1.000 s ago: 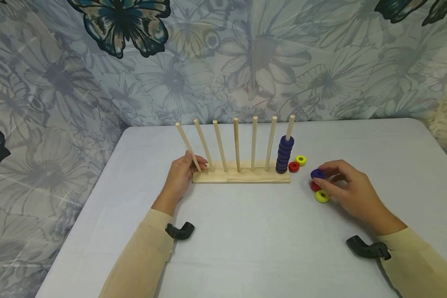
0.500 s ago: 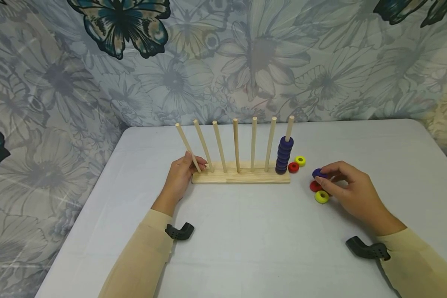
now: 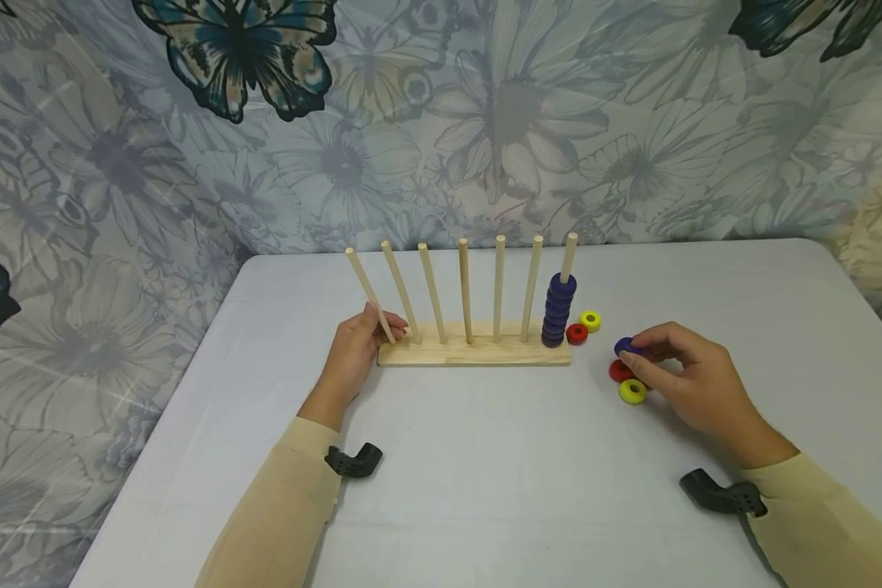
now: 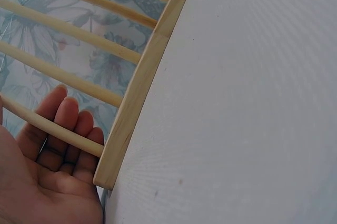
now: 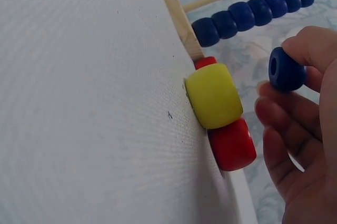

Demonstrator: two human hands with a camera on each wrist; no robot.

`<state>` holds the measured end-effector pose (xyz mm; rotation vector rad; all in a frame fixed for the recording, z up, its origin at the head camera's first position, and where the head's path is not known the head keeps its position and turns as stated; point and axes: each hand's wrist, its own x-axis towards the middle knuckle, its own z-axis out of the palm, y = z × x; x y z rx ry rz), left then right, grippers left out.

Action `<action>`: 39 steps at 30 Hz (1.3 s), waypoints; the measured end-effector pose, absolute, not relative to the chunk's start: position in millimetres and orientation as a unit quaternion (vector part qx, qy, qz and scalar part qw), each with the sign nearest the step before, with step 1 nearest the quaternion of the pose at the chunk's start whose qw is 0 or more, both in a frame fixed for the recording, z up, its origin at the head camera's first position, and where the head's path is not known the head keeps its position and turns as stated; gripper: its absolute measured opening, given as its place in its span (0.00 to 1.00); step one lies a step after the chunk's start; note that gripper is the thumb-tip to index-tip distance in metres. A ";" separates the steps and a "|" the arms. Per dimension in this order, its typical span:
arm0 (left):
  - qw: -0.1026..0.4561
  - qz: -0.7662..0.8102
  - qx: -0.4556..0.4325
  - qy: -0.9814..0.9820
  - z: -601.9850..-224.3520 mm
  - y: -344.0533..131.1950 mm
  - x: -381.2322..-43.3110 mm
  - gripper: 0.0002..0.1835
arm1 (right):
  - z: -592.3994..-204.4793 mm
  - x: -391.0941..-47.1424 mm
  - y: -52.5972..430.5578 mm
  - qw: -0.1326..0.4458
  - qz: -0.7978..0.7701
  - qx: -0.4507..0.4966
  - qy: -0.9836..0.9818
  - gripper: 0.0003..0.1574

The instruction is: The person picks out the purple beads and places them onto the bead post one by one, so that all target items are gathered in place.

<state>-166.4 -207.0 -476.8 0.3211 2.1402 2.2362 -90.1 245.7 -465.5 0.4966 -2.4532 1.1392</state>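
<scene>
In the head view, a wooden peg rack [image 3: 441,356] with a row of upright pegs stands across the table. My left hand [image 3: 354,343] holds the leftmost peg [image 4: 68,137] near its foot, the fingers curled behind it in the left wrist view. Out to the right, my right hand [image 3: 687,376] pinches a blue bead [image 5: 287,70] between thumb and finger, its hole facing sideways in the right wrist view. Just below that bead lie a red bead [image 3: 621,371] and a yellow bead [image 3: 633,392]. Several blue beads [image 3: 557,314] are stacked on the rightmost peg.
Beside the rack's right end sit another red bead [image 3: 576,334] and another yellow bead [image 3: 590,320]. A white cloth covers the table [image 3: 470,474]. Behind it hangs a flowered backdrop [image 3: 441,147]. Each wrist carries a black mount [image 3: 354,461].
The whole head view has shifted slightly. My right hand keeps its pinch on the blue bead, which has tilted a little. My left hand stays at the leftmost peg.
</scene>
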 end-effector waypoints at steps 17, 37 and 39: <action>0.012 0.714 0.108 0.691 -477.8 -207.9 -166.3 0.46 | -457.1 -87.4 242.4 0.218 0.424 0.182 -0.860 0.17; 0.007 0.714 0.105 0.693 -478.7 -206.9 -163.8 0.45 | -410.1 -81.3 225.5 0.284 0.455 0.249 -0.806 0.21; 0.006 0.711 0.106 0.695 -477.9 -206.7 -163.8 0.44 | -404.1 -85.0 224.3 0.293 0.460 0.267 -0.794 0.16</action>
